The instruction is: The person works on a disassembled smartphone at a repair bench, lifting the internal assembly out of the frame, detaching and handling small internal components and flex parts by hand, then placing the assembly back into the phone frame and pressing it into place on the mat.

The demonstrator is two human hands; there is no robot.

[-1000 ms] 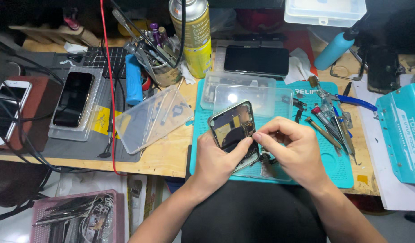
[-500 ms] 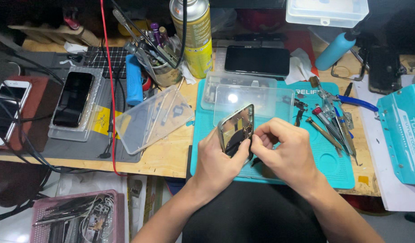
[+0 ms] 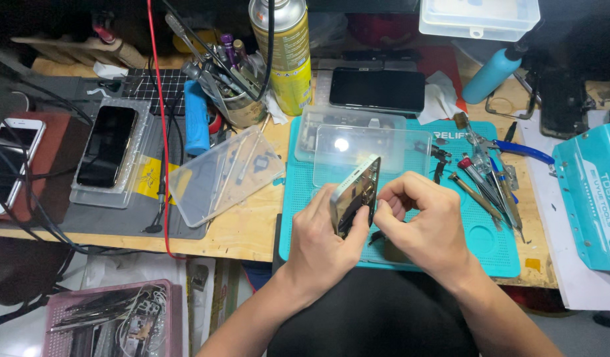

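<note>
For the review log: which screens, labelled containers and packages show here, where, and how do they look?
Phone frame: between left hand and right hand, tilted on edge.
Dark phone: behind teal mat, black rectangle.
Black-screened phone: left, in clear tray.
White phone: far left.
Spray can: upright, yellow-green label.
Teal case: right edge, pale lettering.

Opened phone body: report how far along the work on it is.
Done: the phone body is open, its insides bare. In hand: left hand holds it on edge over the teal mat; right hand pinches at its inside. Left: not closed; tools lie out.
</note>
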